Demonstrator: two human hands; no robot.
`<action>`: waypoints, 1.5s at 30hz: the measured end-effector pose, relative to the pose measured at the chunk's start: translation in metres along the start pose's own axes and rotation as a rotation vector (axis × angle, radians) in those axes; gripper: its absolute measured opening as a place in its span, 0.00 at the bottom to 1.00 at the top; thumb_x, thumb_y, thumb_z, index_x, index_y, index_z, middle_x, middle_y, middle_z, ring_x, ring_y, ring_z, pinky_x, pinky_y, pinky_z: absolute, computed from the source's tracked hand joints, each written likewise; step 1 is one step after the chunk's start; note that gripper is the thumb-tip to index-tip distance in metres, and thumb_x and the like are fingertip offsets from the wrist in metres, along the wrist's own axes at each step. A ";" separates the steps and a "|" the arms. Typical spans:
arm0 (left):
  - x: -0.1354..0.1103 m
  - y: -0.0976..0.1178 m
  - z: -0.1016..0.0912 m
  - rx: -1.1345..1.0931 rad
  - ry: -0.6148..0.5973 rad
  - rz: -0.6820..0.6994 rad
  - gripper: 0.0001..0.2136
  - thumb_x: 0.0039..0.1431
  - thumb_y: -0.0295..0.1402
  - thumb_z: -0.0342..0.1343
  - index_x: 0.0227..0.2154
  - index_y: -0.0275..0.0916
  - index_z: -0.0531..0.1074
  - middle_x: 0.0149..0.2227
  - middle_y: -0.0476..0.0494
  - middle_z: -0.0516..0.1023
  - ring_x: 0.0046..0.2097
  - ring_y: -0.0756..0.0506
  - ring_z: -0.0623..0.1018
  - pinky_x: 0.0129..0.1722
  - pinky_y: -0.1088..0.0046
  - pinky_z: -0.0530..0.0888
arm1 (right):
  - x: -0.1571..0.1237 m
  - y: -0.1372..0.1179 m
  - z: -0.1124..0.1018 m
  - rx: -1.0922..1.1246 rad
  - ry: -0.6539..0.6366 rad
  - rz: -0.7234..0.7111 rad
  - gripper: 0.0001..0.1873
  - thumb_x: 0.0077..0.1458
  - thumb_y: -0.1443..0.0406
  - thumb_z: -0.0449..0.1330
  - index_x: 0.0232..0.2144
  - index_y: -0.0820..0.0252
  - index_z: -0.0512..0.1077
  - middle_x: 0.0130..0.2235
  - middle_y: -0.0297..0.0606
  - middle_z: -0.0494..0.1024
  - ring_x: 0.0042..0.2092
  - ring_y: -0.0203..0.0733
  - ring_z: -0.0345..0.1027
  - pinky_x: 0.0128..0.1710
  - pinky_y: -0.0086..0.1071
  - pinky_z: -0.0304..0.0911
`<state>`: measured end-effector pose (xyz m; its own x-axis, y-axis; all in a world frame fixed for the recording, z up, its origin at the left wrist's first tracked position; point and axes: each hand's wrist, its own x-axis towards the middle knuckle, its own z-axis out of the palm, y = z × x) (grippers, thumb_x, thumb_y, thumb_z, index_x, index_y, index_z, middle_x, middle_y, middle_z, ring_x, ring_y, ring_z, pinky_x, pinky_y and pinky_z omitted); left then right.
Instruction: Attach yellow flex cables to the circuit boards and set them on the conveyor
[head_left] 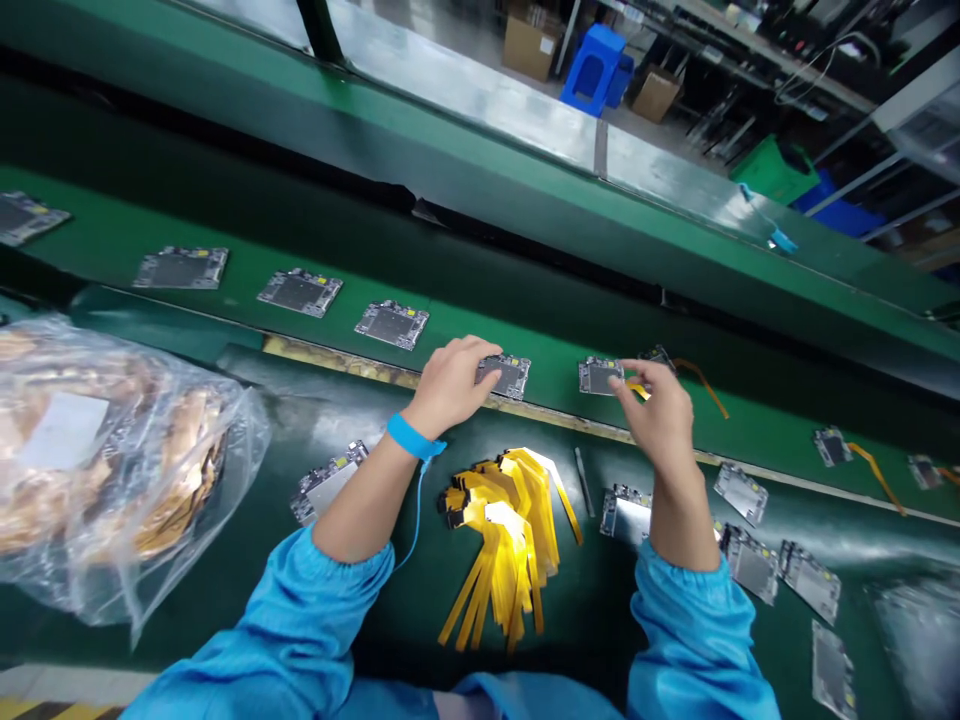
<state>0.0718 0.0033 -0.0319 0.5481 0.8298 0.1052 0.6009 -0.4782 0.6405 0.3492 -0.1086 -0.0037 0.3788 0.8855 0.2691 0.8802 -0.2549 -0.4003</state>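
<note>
Worker's left hand [454,382]: thumb and fingers parted over the left end of a circuit board [514,376] on the green belt [553,368], probably steadying it by its edges to spare the components; how firmly, cannot tell. Right hand [661,408]: thumb and forefinger slightly apart at a second board's [598,376] right end, an orange strip [639,391] showing beneath; whether they pinch anything, cannot tell. Clock centred on the yellow ribbon pile [529,520]: handled boards at twelve and one; slim dark tool [583,482] near, at two. Pile lies between the forearms, likely for either hand's reach. Clear plastic bag [244,430] at nine, seemingly set aside for elbow room.
</note>
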 end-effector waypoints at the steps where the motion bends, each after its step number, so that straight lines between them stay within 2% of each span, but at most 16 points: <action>1: 0.002 0.002 0.003 0.056 -0.053 0.025 0.14 0.65 0.30 0.56 0.52 0.38 0.76 0.52 0.39 0.79 0.54 0.36 0.76 0.51 0.57 0.73 | -0.008 -0.005 0.002 0.032 -0.053 -0.043 0.15 0.62 0.56 0.59 0.42 0.57 0.79 0.42 0.45 0.82 0.41 0.49 0.75 0.42 0.39 0.67; 5: 0.020 0.014 0.014 0.287 -0.199 0.153 0.16 0.65 0.33 0.57 0.54 0.38 0.74 0.55 0.36 0.76 0.56 0.34 0.72 0.50 0.58 0.70 | -0.042 -0.031 0.009 0.161 -0.411 -0.195 0.08 0.63 0.63 0.60 0.35 0.54 0.79 0.36 0.38 0.83 0.36 0.44 0.75 0.37 0.34 0.65; 8: 0.041 0.021 0.023 0.434 -0.274 0.217 0.18 0.62 0.36 0.61 0.52 0.34 0.75 0.54 0.31 0.74 0.57 0.31 0.70 0.51 0.56 0.68 | -0.059 -0.042 0.014 0.177 -0.563 -0.280 0.07 0.63 0.68 0.60 0.35 0.54 0.78 0.37 0.36 0.83 0.38 0.43 0.75 0.37 0.33 0.64; 12: 0.061 0.020 0.030 0.468 -0.376 0.225 0.20 0.55 0.40 0.66 0.47 0.33 0.74 0.53 0.28 0.74 0.56 0.30 0.70 0.51 0.55 0.66 | -0.070 -0.049 0.019 0.143 -0.620 -0.298 0.04 0.63 0.67 0.63 0.36 0.54 0.78 0.38 0.36 0.83 0.37 0.42 0.74 0.36 0.33 0.63; 15: 0.065 0.020 0.030 0.393 -0.373 0.204 0.20 0.52 0.37 0.68 0.46 0.35 0.72 0.51 0.30 0.76 0.54 0.30 0.72 0.50 0.57 0.66 | -0.076 -0.055 0.026 0.143 -0.634 -0.322 0.01 0.63 0.65 0.65 0.38 0.54 0.77 0.40 0.37 0.82 0.40 0.44 0.75 0.40 0.34 0.63; 19: 0.057 0.020 0.024 0.260 -0.397 0.154 0.12 0.58 0.33 0.62 0.44 0.39 0.71 0.40 0.40 0.81 0.44 0.36 0.79 0.44 0.63 0.67 | -0.080 -0.064 0.038 0.114 -0.672 -0.315 0.06 0.58 0.64 0.70 0.36 0.55 0.76 0.39 0.37 0.82 0.42 0.45 0.75 0.40 0.35 0.61; 21: 0.052 0.018 0.020 0.204 -0.390 0.156 0.08 0.61 0.33 0.59 0.42 0.41 0.71 0.39 0.43 0.81 0.42 0.39 0.79 0.41 0.67 0.68 | -0.080 -0.067 0.040 0.127 -0.694 -0.296 0.06 0.58 0.65 0.70 0.33 0.56 0.75 0.37 0.35 0.81 0.40 0.44 0.74 0.39 0.35 0.59; 23: 0.046 0.014 0.015 0.034 -0.334 0.145 0.04 0.62 0.32 0.56 0.39 0.41 0.71 0.39 0.45 0.81 0.42 0.41 0.79 0.40 0.69 0.69 | -0.079 -0.068 0.039 0.158 -0.705 -0.287 0.06 0.60 0.65 0.68 0.32 0.56 0.74 0.35 0.34 0.81 0.38 0.42 0.74 0.38 0.34 0.57; 27: 0.035 0.008 0.003 -0.415 -0.175 0.100 0.06 0.63 0.35 0.54 0.36 0.38 0.72 0.38 0.45 0.79 0.40 0.44 0.77 0.41 0.70 0.71 | -0.077 -0.066 0.033 0.233 -0.671 -0.335 0.06 0.64 0.66 0.64 0.33 0.55 0.76 0.36 0.34 0.82 0.40 0.41 0.75 0.40 0.35 0.58; 30: 0.025 0.010 -0.005 -0.547 -0.148 0.070 0.08 0.63 0.37 0.54 0.35 0.38 0.71 0.35 0.46 0.77 0.38 0.45 0.76 0.40 0.69 0.72 | -0.074 -0.064 0.027 0.268 -0.627 -0.375 0.05 0.65 0.66 0.63 0.34 0.54 0.77 0.42 0.35 0.84 0.44 0.42 0.77 0.43 0.36 0.60; 33: 0.016 0.017 -0.010 -0.510 -0.124 0.073 0.08 0.64 0.36 0.53 0.32 0.38 0.70 0.32 0.48 0.74 0.36 0.46 0.74 0.38 0.70 0.71 | -0.069 -0.068 0.019 0.272 -0.528 -0.413 0.05 0.66 0.65 0.62 0.36 0.53 0.78 0.48 0.37 0.83 0.48 0.45 0.77 0.46 0.39 0.62; 37: 0.008 0.028 -0.016 -0.461 -0.106 0.085 0.08 0.65 0.35 0.52 0.32 0.38 0.70 0.32 0.49 0.74 0.35 0.47 0.73 0.37 0.71 0.70 | -0.062 -0.080 0.008 0.204 -0.225 -0.423 0.09 0.68 0.63 0.59 0.35 0.56 0.77 0.58 0.44 0.78 0.52 0.52 0.74 0.49 0.46 0.65; 39: 0.005 0.033 -0.019 -0.445 -0.098 0.081 0.08 0.65 0.35 0.51 0.32 0.38 0.69 0.31 0.49 0.74 0.34 0.47 0.73 0.36 0.72 0.70 | -0.059 -0.084 0.006 0.157 -0.121 -0.435 0.10 0.67 0.63 0.58 0.35 0.57 0.77 0.62 0.47 0.74 0.54 0.55 0.73 0.49 0.47 0.67; 42: 0.003 0.038 -0.020 -0.403 -0.095 0.075 0.08 0.66 0.35 0.50 0.31 0.39 0.68 0.31 0.50 0.73 0.33 0.48 0.73 0.34 0.72 0.69 | -0.060 -0.087 0.009 0.108 -0.093 -0.462 0.09 0.67 0.64 0.58 0.35 0.57 0.77 0.65 0.48 0.71 0.56 0.56 0.72 0.49 0.48 0.68; 45: 0.001 0.039 -0.017 -0.328 -0.052 0.053 0.07 0.66 0.35 0.50 0.32 0.39 0.67 0.29 0.50 0.73 0.32 0.47 0.73 0.33 0.71 0.67 | -0.065 -0.091 0.013 0.123 -0.125 -0.495 0.09 0.67 0.65 0.58 0.35 0.56 0.77 0.60 0.45 0.78 0.56 0.55 0.72 0.51 0.48 0.67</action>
<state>0.0860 -0.0091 0.0062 0.6079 0.7862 0.1112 0.3564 -0.3954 0.8465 0.2410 -0.1378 0.0035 -0.1181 0.9298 0.3487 0.9022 0.2471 -0.3535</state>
